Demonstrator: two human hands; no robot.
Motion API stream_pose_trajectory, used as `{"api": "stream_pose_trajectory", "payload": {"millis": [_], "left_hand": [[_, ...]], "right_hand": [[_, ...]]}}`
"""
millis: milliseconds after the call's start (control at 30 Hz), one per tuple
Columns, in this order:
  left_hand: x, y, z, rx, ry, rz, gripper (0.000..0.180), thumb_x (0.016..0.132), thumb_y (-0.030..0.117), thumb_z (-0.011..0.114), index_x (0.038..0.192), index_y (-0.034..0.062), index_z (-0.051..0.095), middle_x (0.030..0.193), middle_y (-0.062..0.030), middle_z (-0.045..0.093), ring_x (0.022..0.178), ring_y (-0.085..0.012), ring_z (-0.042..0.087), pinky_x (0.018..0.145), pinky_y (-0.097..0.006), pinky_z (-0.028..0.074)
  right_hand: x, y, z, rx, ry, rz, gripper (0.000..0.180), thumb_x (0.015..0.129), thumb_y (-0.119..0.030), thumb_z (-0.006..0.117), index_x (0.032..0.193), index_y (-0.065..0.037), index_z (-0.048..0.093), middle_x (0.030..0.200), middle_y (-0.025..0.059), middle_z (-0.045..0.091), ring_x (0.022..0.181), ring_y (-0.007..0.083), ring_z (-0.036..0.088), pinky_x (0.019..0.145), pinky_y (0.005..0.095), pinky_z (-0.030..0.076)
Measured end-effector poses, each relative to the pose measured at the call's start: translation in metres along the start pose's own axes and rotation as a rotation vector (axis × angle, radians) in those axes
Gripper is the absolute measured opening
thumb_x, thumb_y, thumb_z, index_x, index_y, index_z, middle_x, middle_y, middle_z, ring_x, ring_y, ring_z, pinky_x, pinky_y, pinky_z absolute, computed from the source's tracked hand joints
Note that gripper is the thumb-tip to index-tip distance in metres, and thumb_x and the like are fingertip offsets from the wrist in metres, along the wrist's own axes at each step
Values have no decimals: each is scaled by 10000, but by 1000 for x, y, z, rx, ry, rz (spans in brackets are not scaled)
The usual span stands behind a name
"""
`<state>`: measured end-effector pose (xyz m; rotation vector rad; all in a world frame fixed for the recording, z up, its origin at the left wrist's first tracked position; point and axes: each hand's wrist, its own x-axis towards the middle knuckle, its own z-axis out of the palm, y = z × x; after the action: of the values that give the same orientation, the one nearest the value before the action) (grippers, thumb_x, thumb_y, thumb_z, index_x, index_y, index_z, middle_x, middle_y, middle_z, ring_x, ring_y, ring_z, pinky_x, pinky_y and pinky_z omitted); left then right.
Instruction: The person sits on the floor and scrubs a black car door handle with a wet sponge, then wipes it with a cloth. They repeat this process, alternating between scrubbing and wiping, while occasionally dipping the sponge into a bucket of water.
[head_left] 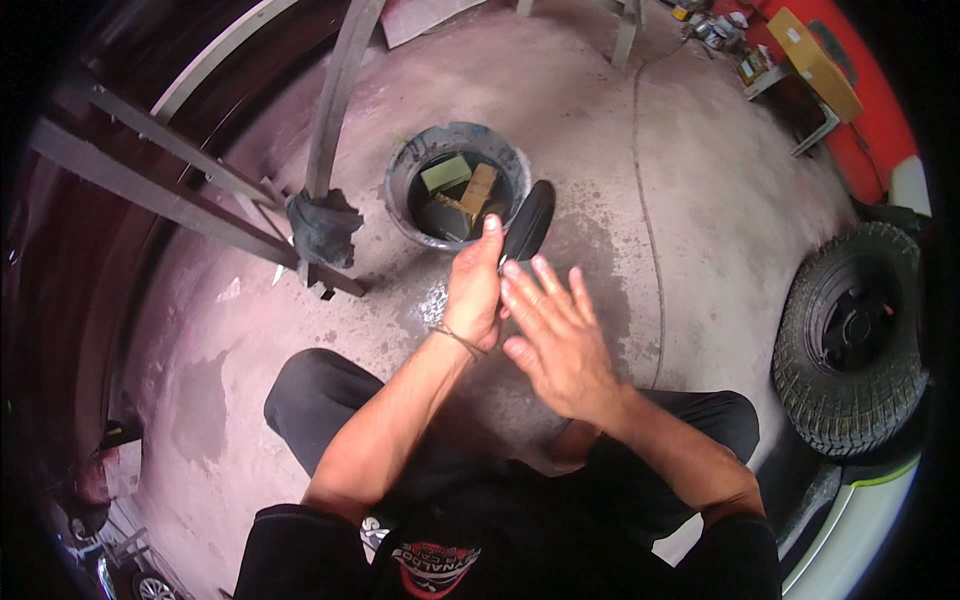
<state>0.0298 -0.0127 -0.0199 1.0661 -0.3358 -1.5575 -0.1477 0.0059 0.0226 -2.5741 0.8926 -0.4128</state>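
While the person sits or crouches over a bare concrete floor (690,200), head view shows both forearms coming in from six o'clock. Left hand (473,290) closed around the lower end of a dark, glossy, elongated oval piece (528,220), thumb up along its edge; piece points toward one o'clock. What it is exactly, cannot tell — possibly a moulded cover or shell. Right hand (555,335) open, fingers spread flat, fingertips just beside the left hand and the foot of the piece; holding nothing.

At twelve o'clock from the hands, just beside the tip of the piece: round grey bucket (412,170) on the floor, with yellowish and tan blocks (480,188) inside. At ten o'clock: metal frame bars (335,100) with a dark rag (322,228) wrapped around one joint. At three o'clock, well apart: knobby tyre (850,340). At one o'clock, far off: cardboard box (812,60) on a small stand against an orange-red body panel.

Risks, as judgement: grip is on one end only, by one hand; glossy surface could slip and the piece drop onto concrete, scuffing it, or fall into the bucket. The open palm passing close could knock it loose.
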Motion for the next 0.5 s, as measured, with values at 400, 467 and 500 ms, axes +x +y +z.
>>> {"api": "stream_pose_trajectory", "payload": {"millis": [400, 467, 500], "left_hand": [[-13, 11, 7, -21, -37, 40, 435, 1115, 547, 575, 1091, 135, 712, 925, 27, 701, 673, -98, 640, 392, -243, 365], [-11, 16, 12, -42, -49, 28, 424, 1118, 539, 574, 1088, 135, 701, 933, 24, 701, 674, -99, 635, 396, -246, 364], [-8, 19, 19, -66, 4, 34, 428, 1122, 535, 569, 1080, 128, 694, 923, 17, 700, 644, -105, 626, 394, -250, 365]], "right_hand": [[54, 38, -28, -84, 178, 118, 582, 1122, -379, 543, 1616, -74, 494, 1705, 133, 450, 1629, 416, 296, 1306, 676, 159], [56, 46, -27, -65, 206, 66, 558, 1124, -343, 538, 1624, -99, 492, 1707, 138, 445, 1624, 415, 309, 1310, 664, 170], [45, 35, -21, -43, 180, 19, 551, 1124, -335, 538, 1625, -110, 494, 1704, 138, 449, 1621, 415, 314, 1311, 659, 176]]}}
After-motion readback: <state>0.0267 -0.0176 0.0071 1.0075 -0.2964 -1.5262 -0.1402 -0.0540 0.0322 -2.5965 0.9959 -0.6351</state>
